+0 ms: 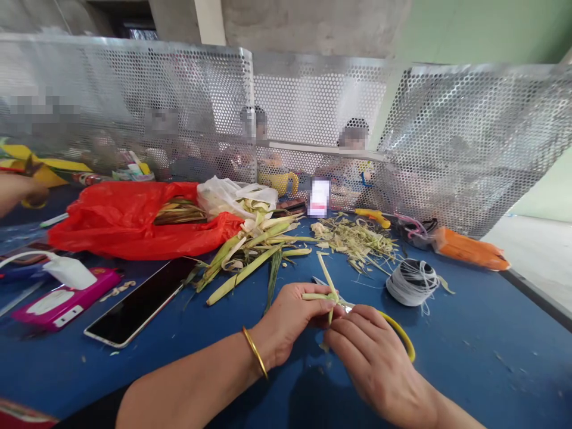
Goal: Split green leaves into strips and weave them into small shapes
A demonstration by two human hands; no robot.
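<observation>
My left hand (290, 316), wearing a gold bangle, pinches crossed, folded pale green leaf strips (329, 285), which look like corn husk. One strip points up and away, another to the left. Close against them on the right, my right hand (373, 354) is closed with its fingers curled. Its fingertips are mostly hidden, at the lower end of the strips. Scissors with a yellow handle (404, 336) lie on the blue table beneath my hands, partly covered by them. A spool of white string (412, 283) stands to the right.
Long leaves (250, 274) and a heap of shreds (357, 241) lie ahead. Left are a red plastic bag (129, 220), a dark phone (140, 304) and a magenta power strip (67, 304). An orange packet (469, 247) sits right. Perforated metal screens (322, 95) stand behind. Another person's hand (22, 189) shows far left.
</observation>
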